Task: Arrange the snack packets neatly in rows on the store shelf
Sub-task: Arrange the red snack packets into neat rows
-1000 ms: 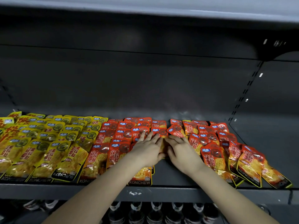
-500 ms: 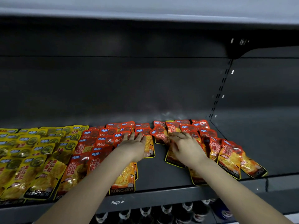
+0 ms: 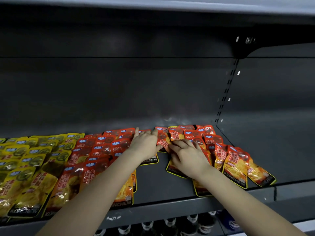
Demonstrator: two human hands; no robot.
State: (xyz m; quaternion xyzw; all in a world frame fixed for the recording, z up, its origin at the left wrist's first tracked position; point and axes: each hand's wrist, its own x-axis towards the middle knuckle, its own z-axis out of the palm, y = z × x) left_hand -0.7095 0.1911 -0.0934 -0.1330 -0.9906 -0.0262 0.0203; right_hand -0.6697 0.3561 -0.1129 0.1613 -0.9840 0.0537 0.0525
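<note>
Red snack packets [image 3: 95, 150] lie in overlapping rows across the middle of the dark shelf [image 3: 153, 181], and more red packets [image 3: 235, 160] fan out loosely on the right. Rows of yellow packets [image 3: 25, 159] fill the left. My left hand [image 3: 144, 143] rests flat on the rear red packets with its fingers stretched toward the back wall. My right hand [image 3: 187, 154] lies with spread fingers on the right pile. Its fingertips touch a tilted red packet [image 3: 162, 139] between the two hands. A bare strip of shelf runs forward between the two red groups.
The shelf's back wall [image 3: 119, 91] stands right behind the last packets. A slotted upright [image 3: 225, 92] marks the right end of this bay. Another shelf [image 3: 153, 4] hangs overhead. Dark bottles [image 3: 170, 225] stand on the level below the front edge.
Both hands have reached deeper toward the back of the shelf. The left hand's fingers now stretch over the rearmost red packets, and the tilted packet between the hands has shifted backward.
</note>
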